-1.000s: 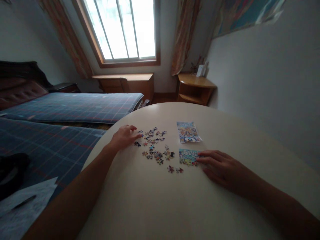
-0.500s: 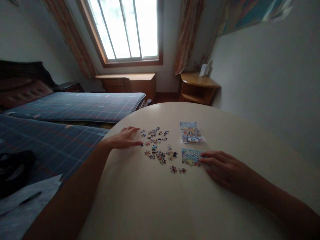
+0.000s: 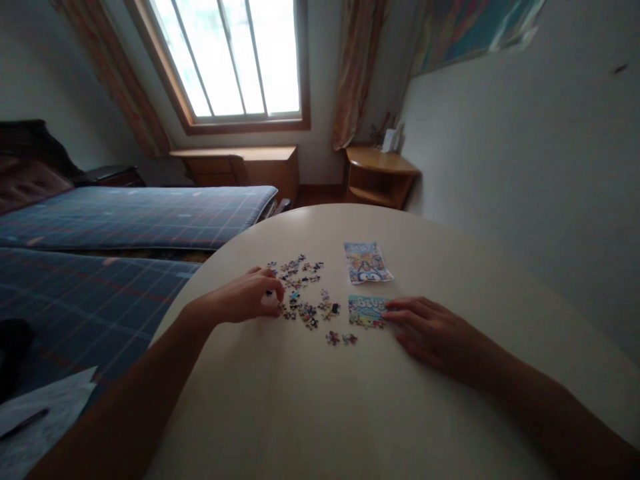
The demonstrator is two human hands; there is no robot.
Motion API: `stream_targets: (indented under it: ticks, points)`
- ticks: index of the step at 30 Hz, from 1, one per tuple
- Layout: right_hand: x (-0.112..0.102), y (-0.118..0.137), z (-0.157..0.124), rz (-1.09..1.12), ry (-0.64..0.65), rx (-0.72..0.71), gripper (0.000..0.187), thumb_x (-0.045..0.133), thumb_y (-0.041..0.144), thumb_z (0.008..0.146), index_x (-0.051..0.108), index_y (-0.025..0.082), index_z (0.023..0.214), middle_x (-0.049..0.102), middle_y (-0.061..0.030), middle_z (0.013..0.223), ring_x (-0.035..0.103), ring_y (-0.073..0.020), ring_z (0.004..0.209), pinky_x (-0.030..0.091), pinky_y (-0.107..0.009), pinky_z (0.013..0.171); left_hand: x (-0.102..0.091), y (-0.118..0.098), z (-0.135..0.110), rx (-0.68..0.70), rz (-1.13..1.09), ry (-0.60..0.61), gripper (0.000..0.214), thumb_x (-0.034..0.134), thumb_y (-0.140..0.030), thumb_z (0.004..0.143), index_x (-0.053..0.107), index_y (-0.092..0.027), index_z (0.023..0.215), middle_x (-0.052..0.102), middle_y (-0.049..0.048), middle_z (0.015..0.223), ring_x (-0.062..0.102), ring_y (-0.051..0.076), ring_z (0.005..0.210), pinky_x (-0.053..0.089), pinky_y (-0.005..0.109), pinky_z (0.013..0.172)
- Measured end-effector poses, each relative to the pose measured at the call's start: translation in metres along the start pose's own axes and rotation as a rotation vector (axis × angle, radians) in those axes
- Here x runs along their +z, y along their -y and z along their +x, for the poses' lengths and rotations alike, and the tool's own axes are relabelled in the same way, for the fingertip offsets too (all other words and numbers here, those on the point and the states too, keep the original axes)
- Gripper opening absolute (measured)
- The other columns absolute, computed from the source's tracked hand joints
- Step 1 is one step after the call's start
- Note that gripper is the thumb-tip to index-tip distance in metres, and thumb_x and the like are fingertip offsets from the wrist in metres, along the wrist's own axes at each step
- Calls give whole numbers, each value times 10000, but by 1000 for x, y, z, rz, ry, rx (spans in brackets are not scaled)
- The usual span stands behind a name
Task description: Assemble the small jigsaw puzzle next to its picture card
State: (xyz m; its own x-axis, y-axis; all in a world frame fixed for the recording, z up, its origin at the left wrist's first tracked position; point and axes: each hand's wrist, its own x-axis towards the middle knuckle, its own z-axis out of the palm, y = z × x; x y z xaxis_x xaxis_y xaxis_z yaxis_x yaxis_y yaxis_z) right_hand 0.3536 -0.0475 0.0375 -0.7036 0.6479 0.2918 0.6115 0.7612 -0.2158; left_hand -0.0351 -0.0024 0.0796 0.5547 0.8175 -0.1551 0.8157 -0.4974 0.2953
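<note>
Loose jigsaw pieces point(image 3: 307, 312) are scattered over the pale round table point(image 3: 310, 400). My left hand point(image 3: 247, 295) is at the left edge of the pile, with bent fingers and a gap between thumb and forefinger; it hides some pieces. My right hand point(image 3: 435, 330) lies flat, its fingertips on the right edge of a joined section of puzzle point(image 3: 367, 311) with the letters "BLUE". Two separate pieces point(image 3: 341, 339) lie below that section. Behind it is a printed picture sheet point(image 3: 367, 263) with a penguin-like figure.
Beds with blue plaid covers point(image 3: 200, 210) stand to the left. Paper with a pen point(image 3: 45, 407) lies at the lower left. A wooden desk point(image 3: 270, 155) is under the window, with a corner shelf point(image 3: 383, 160) to its right. A wall runs along the right.
The view has turned slightly right. My left hand has moved right and nearer to me over the pile's edge, its fingers now more curled. The right hand stays on the joined section.
</note>
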Motion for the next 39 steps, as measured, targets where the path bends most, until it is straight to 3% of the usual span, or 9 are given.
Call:
stream_targets:
  ticks: [7,13,18,21,24,28,33,39]
  points:
    - [0,5,1,-6,6,26,340,552,206,908,587,245,1244,634,-104,1257,601,-243,1147,522,-467,975,12,5,1,52,18,-71,151,682,-388,814,661,-247,862,653,41,980,572,249,1024,447,330,876]
    - [1,7,3,-5,17,53,340,565,206,895,601,232,1233,630,-108,1259,595,-249,1139,506,-486,986,6,-23,-3,-133,90,8,96,651,-339,797,663,-251,833,687,33,889,630,228,812,444,302,703]
    - [1,8,1,-4,26,57,341,560,222,898,602,234,1236,635,-105,1255,597,-254,1133,504,-491,986,0,-40,-12,-126,160,30,71,569,-252,848,636,-229,859,685,34,846,626,217,763,403,289,652]
    - [1,7,1,3,18,55,334,568,229,899,605,237,1230,633,-101,1261,592,-249,1144,499,-474,995,3,-52,-11,-79,136,-20,81,562,-226,862,636,-226,896,691,33,865,629,211,760,404,287,650]
    - [2,6,1,5,21,51,339,579,227,892,602,242,1229,636,-94,1262,590,-248,1149,499,-460,993,19,-71,-1,42,-9,-209,98,536,-227,910,633,-225,896,702,23,919,635,202,838,433,301,731]
    - [4,9,4,-31,-38,111,414,628,256,858,561,195,1262,660,-119,1205,606,-272,1110,509,-467,955,56,-99,15,122,-315,-462,46,571,-213,902,610,-212,877,681,8,878,622,167,828,454,283,769]
    - [8,28,12,-6,-213,140,282,662,299,861,591,194,1113,712,-91,1017,649,-254,948,503,-430,876,86,-120,23,85,-523,-481,20,605,-219,870,622,-211,866,670,6,867,614,163,804,464,267,722]
    - [13,52,27,90,-337,31,271,733,319,829,597,208,1035,722,-34,889,659,-214,845,472,-371,827,86,-126,22,43,-732,-506,36,605,-235,861,624,-211,878,681,-4,850,626,152,795,477,266,720]
